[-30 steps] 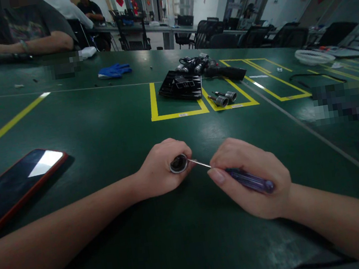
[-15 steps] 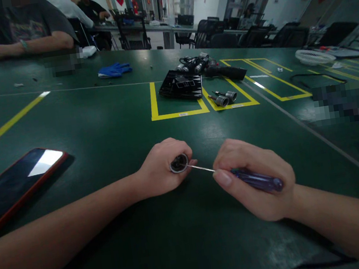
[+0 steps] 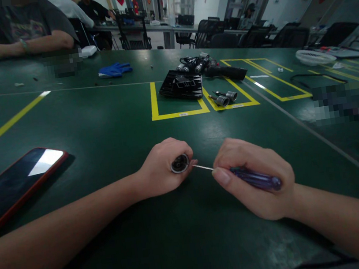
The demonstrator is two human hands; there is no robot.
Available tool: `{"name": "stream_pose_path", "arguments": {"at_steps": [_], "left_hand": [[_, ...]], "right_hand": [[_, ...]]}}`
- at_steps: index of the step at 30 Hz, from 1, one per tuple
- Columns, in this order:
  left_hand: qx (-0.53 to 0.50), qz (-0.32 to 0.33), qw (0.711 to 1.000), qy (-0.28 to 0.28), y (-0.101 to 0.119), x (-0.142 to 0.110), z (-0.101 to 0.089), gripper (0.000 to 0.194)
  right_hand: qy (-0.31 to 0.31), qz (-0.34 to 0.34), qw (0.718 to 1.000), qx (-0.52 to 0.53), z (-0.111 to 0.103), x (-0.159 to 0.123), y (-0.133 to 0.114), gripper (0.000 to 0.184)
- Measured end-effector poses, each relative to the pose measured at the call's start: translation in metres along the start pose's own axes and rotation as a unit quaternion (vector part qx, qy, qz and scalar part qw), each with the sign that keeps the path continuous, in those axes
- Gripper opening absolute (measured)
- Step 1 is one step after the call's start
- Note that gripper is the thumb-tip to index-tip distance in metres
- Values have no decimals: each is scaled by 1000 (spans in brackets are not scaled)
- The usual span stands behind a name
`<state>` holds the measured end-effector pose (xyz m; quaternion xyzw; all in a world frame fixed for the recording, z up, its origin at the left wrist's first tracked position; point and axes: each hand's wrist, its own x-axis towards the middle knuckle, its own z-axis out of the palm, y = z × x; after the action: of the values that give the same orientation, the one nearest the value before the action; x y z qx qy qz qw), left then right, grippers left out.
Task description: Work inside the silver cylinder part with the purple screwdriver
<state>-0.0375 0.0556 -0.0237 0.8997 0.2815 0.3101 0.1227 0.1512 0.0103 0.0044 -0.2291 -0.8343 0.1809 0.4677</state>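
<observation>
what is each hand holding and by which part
The right hand holds a screwdriver by its purple handle; the left hand is wrapped around the side of a round metal piece, its open end showing.

Slanted purple screwdriver (image 3: pixel 255 179), hollow metal part (image 3: pixel 179 164)

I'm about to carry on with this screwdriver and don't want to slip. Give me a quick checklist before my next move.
1. Metal part gripped: ok, the left hand is closed around it, open end showing.
2. Screwdriver held: ok, the right hand is wrapped around its handle.
3. Tip seated: cannot tell; the shaft reaches the rim area, but its end is unclear.
4. Phone away from the hands: ok, it lies apart, left of the left hand.
5. Gloves on, if wanted: not ok; both hands are bare, and a blue glove lies farther off.
</observation>
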Motion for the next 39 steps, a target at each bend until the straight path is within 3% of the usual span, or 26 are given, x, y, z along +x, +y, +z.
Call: {"name": "stream_pose_path", "arguments": {"at_steps": [6, 13, 39], "left_hand": [[7, 24, 1000, 14, 0, 0, 1, 15], [11, 17, 1000, 5, -2, 0, 2, 14], [-6, 4, 1000, 7, -2, -1, 1, 14]], "right_hand": [[-9, 14, 1000, -11, 0, 1, -4, 9], [9, 78, 997, 5, 2, 1, -3, 9], [-6, 33, 999, 1, 0, 0, -1, 7]]}}
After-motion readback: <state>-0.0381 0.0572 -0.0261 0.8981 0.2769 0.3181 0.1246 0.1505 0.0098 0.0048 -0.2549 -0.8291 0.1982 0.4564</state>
